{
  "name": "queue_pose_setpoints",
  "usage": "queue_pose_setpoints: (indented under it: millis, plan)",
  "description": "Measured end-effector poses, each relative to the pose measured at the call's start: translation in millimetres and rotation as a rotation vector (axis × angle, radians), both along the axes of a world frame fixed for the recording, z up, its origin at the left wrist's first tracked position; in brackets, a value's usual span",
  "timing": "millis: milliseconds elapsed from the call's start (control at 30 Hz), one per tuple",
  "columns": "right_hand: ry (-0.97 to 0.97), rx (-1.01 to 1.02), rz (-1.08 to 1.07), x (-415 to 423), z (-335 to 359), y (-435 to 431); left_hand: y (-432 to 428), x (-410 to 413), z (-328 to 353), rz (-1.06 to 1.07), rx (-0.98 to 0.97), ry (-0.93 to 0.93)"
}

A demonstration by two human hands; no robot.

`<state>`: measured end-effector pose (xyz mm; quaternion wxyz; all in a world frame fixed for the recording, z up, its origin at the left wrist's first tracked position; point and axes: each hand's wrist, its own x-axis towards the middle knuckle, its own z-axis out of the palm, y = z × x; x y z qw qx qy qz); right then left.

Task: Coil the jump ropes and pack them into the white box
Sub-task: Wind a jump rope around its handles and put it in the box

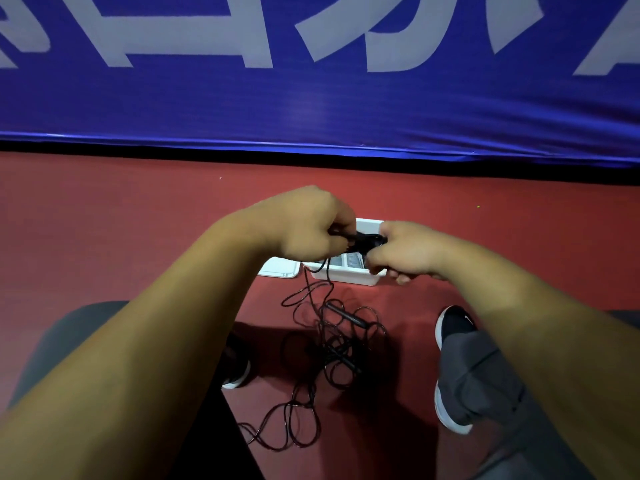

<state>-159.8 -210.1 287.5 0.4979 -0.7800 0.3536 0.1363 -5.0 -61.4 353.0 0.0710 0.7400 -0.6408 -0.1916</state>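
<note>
Both hands meet above the white box [346, 273] on the red floor. My left hand [308, 226] and my right hand [401, 249] each grip the black jump rope handles [367, 241] between them. From the handles a thin black cord hangs down to a tangled pile of jump ropes [332, 341] on the floor between my feet. Another black handle [346, 315] lies in that pile. Much of the box is hidden behind my hands.
A white lid [280, 268] lies flat left of the box. A blue banner [311, 98] with large pale letters runs across the back. My shoes [453, 327] and grey trouser legs flank the rope pile.
</note>
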Motion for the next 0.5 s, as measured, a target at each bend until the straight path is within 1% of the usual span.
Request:
queue_pose_setpoints:
  millis: [100, 133, 200, 233, 300, 333, 367, 433, 500]
  plan:
    - [-0.032, -0.08, -0.034, 3, -4, -5, 2, -1, 0, 0.049, 0.18, 0.031]
    - [-0.043, -0.085, -0.044, 5, -5, -5, 3, -1, -3, 0.074, 0.238, 0.058]
    - [-0.088, -0.03, -0.087, 8, -8, -3, 4, 0, -12, 0.127, 0.33, 0.08]
    - [-0.11, 0.003, -0.106, 9, -9, -2, 3, 1, -16, 0.151, 0.344, 0.047]
    - [-0.136, 0.055, -0.13, 12, -11, 0, 0, 2, -24, 0.18, 0.322, -0.072]
    - [-0.147, 0.09, -0.141, 12, -11, 1, -1, 2, -27, 0.198, 0.31, -0.101]
    - [-0.154, 0.133, -0.154, 12, -10, 2, -2, 2, -28, 0.222, 0.3, -0.095]
    - [-0.137, 0.227, -0.166, 11, -7, 0, -2, 3, -27, 0.274, 0.281, -0.013]
    - [-0.068, 0.308, -0.142, 8, -4, -5, -1, 6, -22, 0.292, 0.233, 0.07]
